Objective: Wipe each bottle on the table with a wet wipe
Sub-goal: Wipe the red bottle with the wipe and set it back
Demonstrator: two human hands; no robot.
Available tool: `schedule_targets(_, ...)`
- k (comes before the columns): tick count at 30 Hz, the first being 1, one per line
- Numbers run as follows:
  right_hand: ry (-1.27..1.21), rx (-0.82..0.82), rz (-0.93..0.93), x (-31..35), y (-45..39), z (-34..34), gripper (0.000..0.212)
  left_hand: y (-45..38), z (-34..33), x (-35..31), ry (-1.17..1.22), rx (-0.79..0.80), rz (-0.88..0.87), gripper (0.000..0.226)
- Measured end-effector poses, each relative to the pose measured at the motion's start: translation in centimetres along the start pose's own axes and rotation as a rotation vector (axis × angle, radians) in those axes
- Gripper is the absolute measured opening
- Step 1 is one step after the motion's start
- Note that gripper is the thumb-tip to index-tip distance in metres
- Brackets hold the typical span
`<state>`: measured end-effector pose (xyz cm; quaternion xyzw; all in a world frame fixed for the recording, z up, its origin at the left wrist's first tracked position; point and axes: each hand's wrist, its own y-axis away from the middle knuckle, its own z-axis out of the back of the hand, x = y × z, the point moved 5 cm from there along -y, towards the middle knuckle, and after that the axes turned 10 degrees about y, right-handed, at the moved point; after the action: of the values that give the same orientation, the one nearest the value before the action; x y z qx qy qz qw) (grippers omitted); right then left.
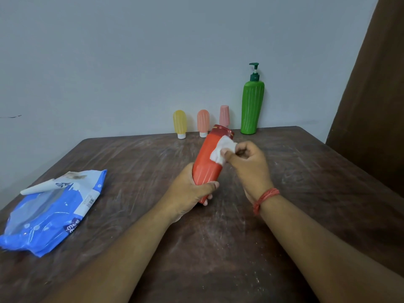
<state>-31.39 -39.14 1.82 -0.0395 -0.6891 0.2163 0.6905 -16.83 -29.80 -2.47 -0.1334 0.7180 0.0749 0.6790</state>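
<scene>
**Red bottle under wipe, held clear of the table; four bottles waiting at the wall**

Nearest the camera, the two forearms are reaching forward over the brown table [218,248], with the blue wet-wipe packet [50,213] lying flat to the left, its flap standing open.

The left hand [190,191] is gripping the red bottle [209,165] round its lower end, fingers and thumb curled about it. The bottle is tilting, its long axis running from the left hand up and away toward the right, with the darker end farthest off. The bottle is sitting directly left of the right hand [249,162], which is pinching the white wipe [222,150] and pressing it against the bottle's upper right flank. A red thread band [265,199] is circling that wrist.

Judgement: strokes need to be running along that tilted axis, the left hand turning the bottle to offer unwiped faces.

Farthest off, along the wall, a yellow bottle [180,123], an orange bottle [203,123], a pink bottle [224,115] and a green pump bottle [252,106] are standing upright, well apart from both hands.
</scene>
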Motion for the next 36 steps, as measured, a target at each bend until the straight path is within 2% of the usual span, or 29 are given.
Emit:
schedule_targets(1, -0.04, -0.028, -0.008, -0.1, -0.1, 0.4, 0.022, 0.1, -0.1, 0.0, -0.031, 0.004, -0.001, 0.06)
schedule_targets(2, -0.045, 0.016, -0.011, -0.4, 0.0, 0.2, 0.023, 0.1, -0.1, 0.0, -0.033, 0.002, -0.006, 0.059)
schedule_targets(5, 0.093, 0.269, -0.033, -1.2, 1.6, -1.8, 0.027, 0.1, 0.2, -0.2, 0.039, -0.025, -0.01, 0.052)
schedule_targets(6, 0.135, 0.256, -0.035, -1.2, 1.4, -1.9, 0.028, 0.1, 0.3, -0.2, 0.042, -0.031, -0.008, 0.052)
schedule_targets(10, 0.043, -0.057, -0.054, -0.6, -0.4, 0.0, 0.028, 0.0, -0.2, -0.1, -0.043, -0.014, -0.002, 0.06)
schedule_targets(11, 0.055, -0.05, -0.042, -0.9, 0.1, -0.2, 0.028, 0.1, -0.2, -0.1, -0.041, -0.016, -0.005, 0.06)
schedule_targets(14, 0.109, 0.152, -0.022, -1.9, 2.5, -2.8, 0.035, 0.0, 0.1, -0.2, 0.026, -0.046, -0.035, 0.05)
schedule_targets(15, 0.132, 0.158, -0.027, -1.8, 2.4, -3.0, 0.036, 0.0, 0.2, -0.2, 0.032, -0.054, -0.037, 0.048)
schedule_targets(18, 0.091, -0.055, -0.068, -0.9, -0.2, -1.3, 0.032, -0.1, -0.1, -0.1, -0.031, -0.043, -0.004, 0.056)
schedule_targets(20, 0.07, -0.098, -0.065, -1.2, -0.3, -0.6, 0.032, 0.0, -0.3, -0.1, -0.063, -0.025, 0.0, 0.058)
schedule_targets(23, 0.087, 0.143, -0.077, -2.1, 1.8, -2.2, 0.038, 0.1, -0.1, -0.3, 0.003, -0.036, -0.019, 0.057)
schedule_targets(24, 0.094, 0.154, -0.083, -2.0, 1.7, -2.2, 0.039, 0.1, -0.1, -0.3, 0.02, -0.041, -0.02, 0.059)
schedule_targets(27, 0.043, -0.072, -0.065, -0.9, -0.3, -0.3, 0.028, 0.2, -0.4, -0.3, -0.021, -0.008, -0.008, 0.058)
schedule_targets(28, 0.031, -0.098, -0.06, -0.9, -0.4, 0.0, 0.025, 0.2, -0.5, -0.3, -0.026, -0.002, -0.007, 0.056)
schedule_targets(29, 0.035, -0.054, -0.054, -1.0, 0.0, -0.2, 0.024, 0.3, -0.4, -0.3, -0.005, -0.007, -0.011, 0.055)
schedule_targets(31, 0.062, 0.166, -0.049, -1.5, 1.5, -2.0, 0.024, 0.3, -0.1, -0.4, 0.085, -0.036, -0.017, 0.052)
schedule_targets(32, 0.08, 0.223, -0.039, -1.5, 2.0, -2.5, 0.025, 0.3, 0.1, -0.4, 0.118, -0.045, -0.019, 0.052)
schedule_targets(33, 0.085, 0.203, -0.029, -1.3, 1.8, -2.5, 0.024, 0.3, 0.2, -0.4, 0.126, -0.044, -0.019, 0.053)
schedule_targets(36, -0.008, -0.065, -0.018, -0.2, -0.2, -0.5, 0.016, 0.2, -0.2, -0.3, 0.023, 0.005, 0.007, 0.058)
